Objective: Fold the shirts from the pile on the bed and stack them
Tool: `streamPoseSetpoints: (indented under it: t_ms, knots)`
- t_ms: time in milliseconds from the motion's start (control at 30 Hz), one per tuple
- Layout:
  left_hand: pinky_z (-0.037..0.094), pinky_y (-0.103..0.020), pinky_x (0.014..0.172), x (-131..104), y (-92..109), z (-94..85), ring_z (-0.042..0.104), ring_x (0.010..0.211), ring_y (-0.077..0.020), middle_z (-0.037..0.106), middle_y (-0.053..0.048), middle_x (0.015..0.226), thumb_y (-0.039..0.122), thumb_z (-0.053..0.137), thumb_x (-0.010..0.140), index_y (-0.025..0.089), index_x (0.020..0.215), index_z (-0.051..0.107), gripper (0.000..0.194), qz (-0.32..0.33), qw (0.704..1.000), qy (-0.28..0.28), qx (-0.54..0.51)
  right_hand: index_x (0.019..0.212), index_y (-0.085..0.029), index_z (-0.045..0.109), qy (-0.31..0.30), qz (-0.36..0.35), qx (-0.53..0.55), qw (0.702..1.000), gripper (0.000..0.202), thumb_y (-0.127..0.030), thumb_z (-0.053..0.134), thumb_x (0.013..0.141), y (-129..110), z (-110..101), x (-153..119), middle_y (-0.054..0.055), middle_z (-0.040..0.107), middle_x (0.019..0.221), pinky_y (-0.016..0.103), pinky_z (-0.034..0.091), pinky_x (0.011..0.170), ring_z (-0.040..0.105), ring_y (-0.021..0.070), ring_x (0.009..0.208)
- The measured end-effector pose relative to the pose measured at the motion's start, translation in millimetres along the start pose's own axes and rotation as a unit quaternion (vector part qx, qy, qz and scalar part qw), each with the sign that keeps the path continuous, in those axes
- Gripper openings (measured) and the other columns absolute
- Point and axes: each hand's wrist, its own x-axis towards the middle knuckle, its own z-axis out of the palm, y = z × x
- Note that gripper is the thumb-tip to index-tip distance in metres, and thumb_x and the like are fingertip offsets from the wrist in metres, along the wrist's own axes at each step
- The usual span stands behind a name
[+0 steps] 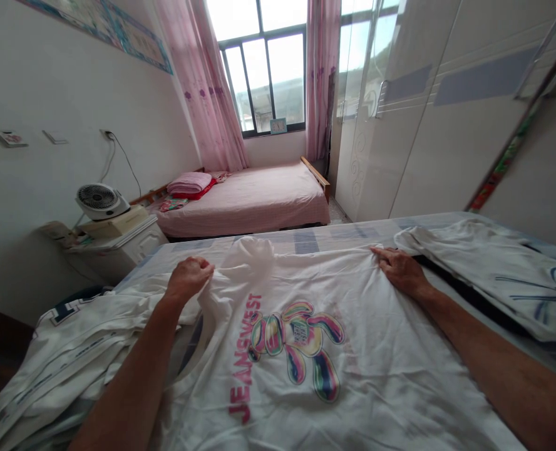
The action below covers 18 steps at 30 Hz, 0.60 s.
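A white T-shirt (372, 351) with a pink JEANSWEST print and a colourful bear figure lies spread sideways on the bed, its neck opening toward the left. My left hand (191, 275) is closed on the shirt's cloth near the shoulder, left of the bunched sleeve. Near the far right corner of the shirt, my right hand (397, 266) pinches the edge with thumb and fingers. The cloth between both hands is fairly flat, with wrinkles.
White clothes (113, 326) are heaped on the left; another white garment (489, 269) lies on the right. Beyond the checked bed (306, 239) stand a pink bed (268, 194), a fan (100, 200) on a cabinet, and a tall wardrobe (409, 144).
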Motion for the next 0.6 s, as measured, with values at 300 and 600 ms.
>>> streamPoseSetpoints:
  t_ms: [300,600]
  knots:
    - [0.025,-0.044,0.112,-8,23,68.1,0.032,0.136,-0.0274,0.042,-0.009,0.145,0.041,0.046,0.088,0.021,0.124,0.059,0.043,0.267,0.963,-0.010,-0.037,0.128,-0.017,0.057,0.014,-0.026,-0.027,0.999,0.049,-0.021,0.037,0.084,-2,1,-3,0.008,0.064,0.120,0.036,0.046,0.089,0.059,0.0242,0.100]
    - [0.034,-0.029,0.106,-36,6,21.0,0.052,0.120,-0.0198,0.058,-0.009,0.128,0.028,0.040,0.088,0.014,0.120,0.061,0.041,0.190,0.979,-0.007,-0.079,0.128,-0.014,0.057,-0.115,-0.024,0.134,0.984,0.051,-0.027,0.047,0.080,10,-29,2,0.012,0.062,0.123,0.034,0.045,0.094,0.058,0.0253,0.113]
